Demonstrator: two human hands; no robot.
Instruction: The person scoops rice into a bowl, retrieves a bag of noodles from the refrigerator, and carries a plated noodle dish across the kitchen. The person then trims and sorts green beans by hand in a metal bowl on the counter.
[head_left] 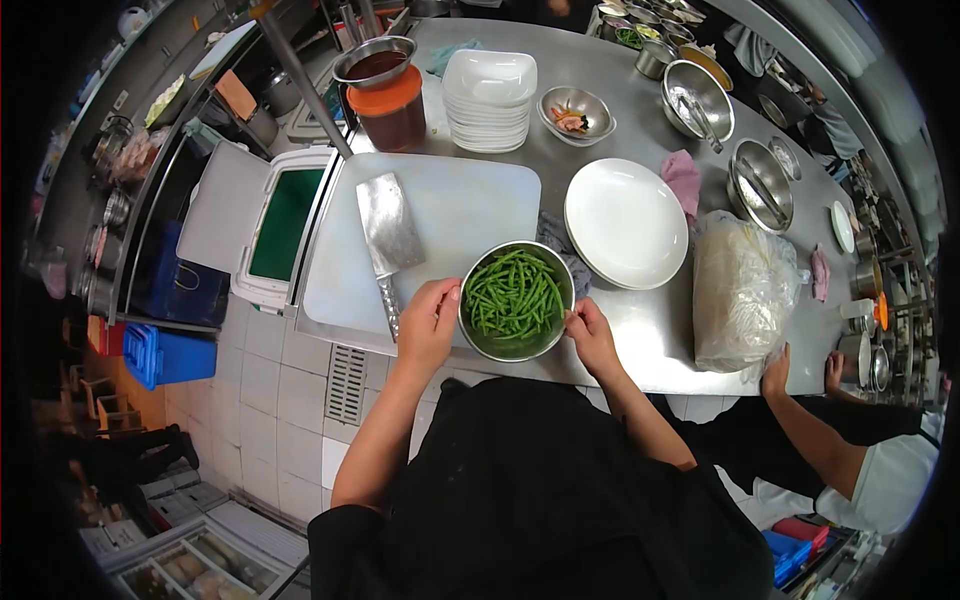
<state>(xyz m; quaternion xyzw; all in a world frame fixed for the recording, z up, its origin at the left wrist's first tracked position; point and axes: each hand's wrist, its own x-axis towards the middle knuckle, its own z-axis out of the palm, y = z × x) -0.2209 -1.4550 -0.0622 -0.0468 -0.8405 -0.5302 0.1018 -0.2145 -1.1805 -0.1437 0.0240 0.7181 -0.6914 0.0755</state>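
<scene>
A round metal bowl [517,348] full of cut green beans [515,292] is held between my two hands near the front edge of the steel counter. My left hand [428,325] grips its left rim, fingers closed. On the right rim, my right hand [592,338] is closed in the same way. Just left of the bowl, a cleaver [390,225] lies on a white cutting board [480,195], its handle pointing toward me. A large white oval plate [627,222] stands to the right, beyond my right hand, with a dark cloth [562,245] partly under it.
Behind the board stand stacked white dishes [488,110], an orange-lidded container [388,110] and a small bowl of food [575,115]. A filled plastic bag [742,290] lies at the right, near a co-worker's hands [777,372]. Metal bowls [697,95] line the far right; an open bin [285,225] stands left.
</scene>
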